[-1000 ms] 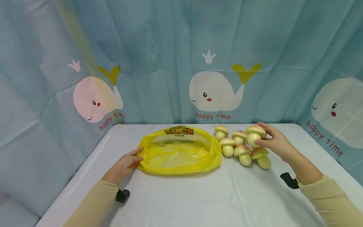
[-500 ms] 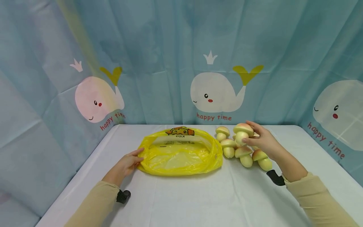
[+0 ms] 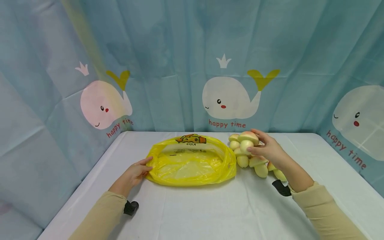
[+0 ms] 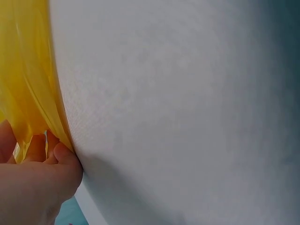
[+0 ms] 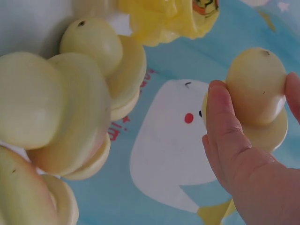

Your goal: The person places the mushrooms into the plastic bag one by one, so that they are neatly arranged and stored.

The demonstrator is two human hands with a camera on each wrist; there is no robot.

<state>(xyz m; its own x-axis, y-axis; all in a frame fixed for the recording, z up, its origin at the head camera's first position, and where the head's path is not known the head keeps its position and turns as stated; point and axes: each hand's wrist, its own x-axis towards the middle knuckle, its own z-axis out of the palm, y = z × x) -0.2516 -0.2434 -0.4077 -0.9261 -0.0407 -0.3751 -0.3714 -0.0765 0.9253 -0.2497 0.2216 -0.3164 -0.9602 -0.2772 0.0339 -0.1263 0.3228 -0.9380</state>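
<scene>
A yellow plastic bag (image 3: 192,181) lies on the table with its mouth spread wide, a duck print showing at the back. My left hand (image 3: 135,173) pinches the bag's left edge; the left wrist view has the yellow film (image 4: 33,70) between thumb and fingers. In my right hand (image 3: 270,151) a toy mushroom (image 3: 246,145) is gripped between thumb and fingers, raised above the others just right of the bag. The right wrist view shows the held mushroom's pale stem (image 5: 257,86) end-on. Several more toy mushrooms (image 3: 260,168) sit beneath and around that hand, partly hidden by it.
A white cloth (image 3: 204,213) covers the table. Behind it hangs a blue curtain (image 3: 168,100) with whale prints, and more curtain (image 3: 36,133) runs along the left side. The loose mushrooms (image 5: 33,98) lie close against the bag's right side.
My right hand has lifted the mushroom from the back right of the group and carried it left toward the bag. My left hand stays at the bag's edge.
</scene>
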